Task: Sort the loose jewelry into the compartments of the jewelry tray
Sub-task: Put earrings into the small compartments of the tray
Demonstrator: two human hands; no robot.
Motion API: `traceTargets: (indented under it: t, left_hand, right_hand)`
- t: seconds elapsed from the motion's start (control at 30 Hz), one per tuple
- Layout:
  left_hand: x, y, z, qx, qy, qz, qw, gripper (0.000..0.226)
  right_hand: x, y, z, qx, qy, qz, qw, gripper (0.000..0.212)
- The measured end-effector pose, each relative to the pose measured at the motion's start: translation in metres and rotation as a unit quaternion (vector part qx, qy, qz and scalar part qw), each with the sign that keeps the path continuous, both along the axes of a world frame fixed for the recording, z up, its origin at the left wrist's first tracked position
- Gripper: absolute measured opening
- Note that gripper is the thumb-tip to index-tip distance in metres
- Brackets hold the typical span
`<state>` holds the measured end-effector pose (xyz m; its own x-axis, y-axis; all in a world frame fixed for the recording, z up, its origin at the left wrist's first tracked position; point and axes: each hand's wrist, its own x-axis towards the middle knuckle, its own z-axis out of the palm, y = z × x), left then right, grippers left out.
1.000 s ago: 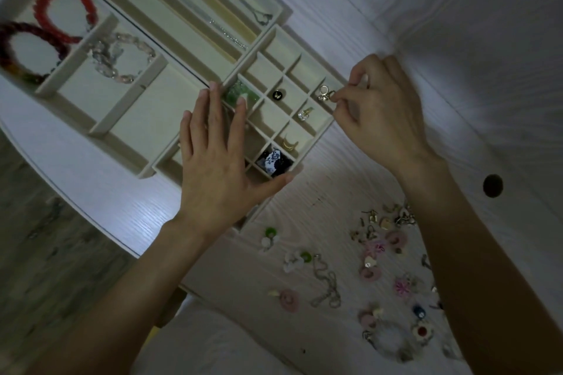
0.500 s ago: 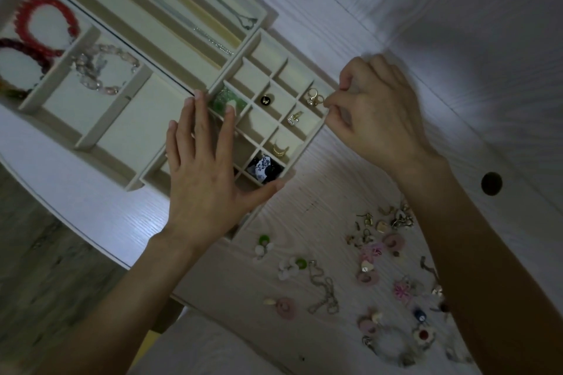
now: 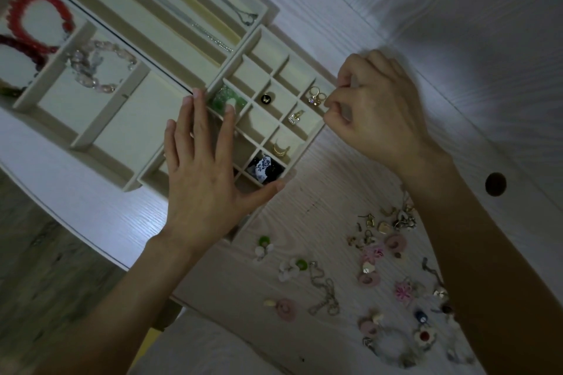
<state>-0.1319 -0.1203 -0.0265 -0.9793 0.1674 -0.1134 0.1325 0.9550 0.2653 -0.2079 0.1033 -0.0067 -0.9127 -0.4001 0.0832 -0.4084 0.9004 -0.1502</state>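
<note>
Jewelry tray (image 3: 170, 49), pale wood, lying on the white table (image 3: 380, 3) at upper left of the head view. Its grid of small square compartments holds, one to a cell, a green piece (image 3: 227, 100), a black round piece (image 3: 267, 98), gold rings (image 3: 316, 96) in the cell nearest the right hand, a sparkling gold earring (image 3: 295, 117), a gold crescent (image 3: 281, 148) and a black-and-white patterned piece (image 3: 264, 168). Larger cells to the left contain a red bead bracelet (image 3: 39, 24) and a pale pink bead bracelet (image 3: 97, 65); long channels at the top carry thin chains (image 3: 213, 36). Left hand (image 3: 207, 167): grip open, fingers straight and laid flat across the grid. Right hand (image 3: 377, 113): fingers curled at the tray's right edge, thumb and forefinger pinched just beside the rings; whether anything is held between them cannot be told. Loose jewelry (image 3: 374, 271), mostly pink, green and gold pieces, is scattered on the table below the right forearm, well apart from the tray.
</note>
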Motion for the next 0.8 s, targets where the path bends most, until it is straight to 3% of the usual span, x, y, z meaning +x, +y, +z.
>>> traceTargets:
  t: [0.17,0.3,0.43,0.63,0.8]
  left_hand:
    - [0.0,0.001,0.0,0.009,0.005,-0.001,1.0,0.109]
    - [0.001,0.0,0.0,0.009,0.007,-0.003,1.0,0.109]
    - [0.001,-0.001,-0.002,0.011,0.016,-0.004,1.0,0.108]
    - [0.002,-0.001,-0.002,0.015,0.019,-0.003,1.0,0.109]
    - [0.002,-0.002,-0.003,0.021,0.019,-0.004,1.0,0.108]
  right_hand:
    - [-0.006,-0.004,-0.001,-0.028,0.026,-0.013,0.999,0.016]
    - [-0.017,-0.008,-0.001,0.017,-0.035,-0.023,0.999,0.012]
    - [-0.029,-0.012,0.007,0.043,-0.042,0.048,0.997,0.003]
    - [-0.038,-0.018,0.006,0.149,-0.039,0.085,0.984,0.014]
    - [-0.041,-0.021,0.004,0.165,-0.038,0.104,0.98,0.014]
